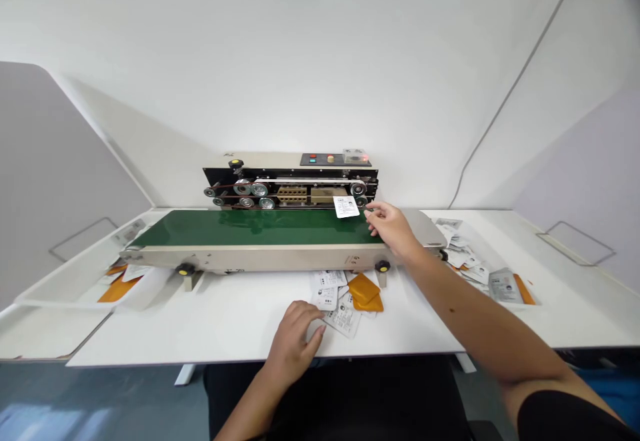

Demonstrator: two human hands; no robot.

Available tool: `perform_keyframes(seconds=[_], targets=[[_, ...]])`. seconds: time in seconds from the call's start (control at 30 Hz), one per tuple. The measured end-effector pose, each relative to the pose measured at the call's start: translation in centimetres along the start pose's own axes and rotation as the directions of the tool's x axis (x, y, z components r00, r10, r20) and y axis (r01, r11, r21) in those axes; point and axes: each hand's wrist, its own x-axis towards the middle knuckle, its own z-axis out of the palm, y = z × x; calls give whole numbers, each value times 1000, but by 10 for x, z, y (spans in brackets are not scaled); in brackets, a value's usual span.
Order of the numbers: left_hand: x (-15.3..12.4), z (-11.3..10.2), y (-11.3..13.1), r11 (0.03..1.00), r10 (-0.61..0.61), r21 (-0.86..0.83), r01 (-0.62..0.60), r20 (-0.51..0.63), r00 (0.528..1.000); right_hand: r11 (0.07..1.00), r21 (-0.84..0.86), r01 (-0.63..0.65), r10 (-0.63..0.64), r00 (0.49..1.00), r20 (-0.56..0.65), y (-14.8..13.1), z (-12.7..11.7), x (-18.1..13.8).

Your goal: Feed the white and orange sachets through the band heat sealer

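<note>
A white printed sachet point(347, 206) stands at the rollers of a band sealing machine point(290, 188), its lower part over the green conveyor belt point(240, 228). Just right of the sachet is my right hand point(393, 226), fingers loosely bent and apart from it, holding nothing. My left hand point(296, 340) rests at the table's front, thumb spread from the fingers. Its fingertips reach the edge of a loose pile of white sachets point(343, 318); whether they touch it I cannot tell. Orange sachets point(365, 289) lie on the pile's right side.
At the left end of the conveyor, a white bin point(60, 294) contains white and orange sachets. More sachets point(465, 261) lie in a container at the right end, partly behind my forearm. Black knobs point(186, 269) stick out at the conveyor's front. A cable runs down the wall at right.
</note>
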Motion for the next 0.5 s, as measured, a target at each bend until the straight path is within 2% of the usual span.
perform_keyframes(seconds=[0.03,0.1,0.17,0.2,0.23,0.3,0.4,0.5], targets=[[1,0,1,1000,-1,19,0,34,999,993,-57,99,-101,995,-28,3,1,-15],[3,0,2,998,-3,60,-4,125,992,940,-171,296,-307,951,-38,13,5,-51],[4,1,3,995,3,98,-27,228,974,858,-238,454,-452,890,66,28,12,-90],[5,1,3,993,10,111,-42,276,961,821,-251,513,-487,858,161,38,17,-108],[6,2,4,991,15,119,-55,316,948,794,-253,552,-494,830,261,48,21,-124],[7,3,4,991,18,119,-66,368,930,777,-233,585,-477,788,388,68,30,-149],[8,6,5,993,10,105,-55,387,922,795,-215,567,-448,788,422,93,40,-169],[10,7,6,994,14,97,-54,374,927,799,-260,542,-411,809,420,105,44,-173]])
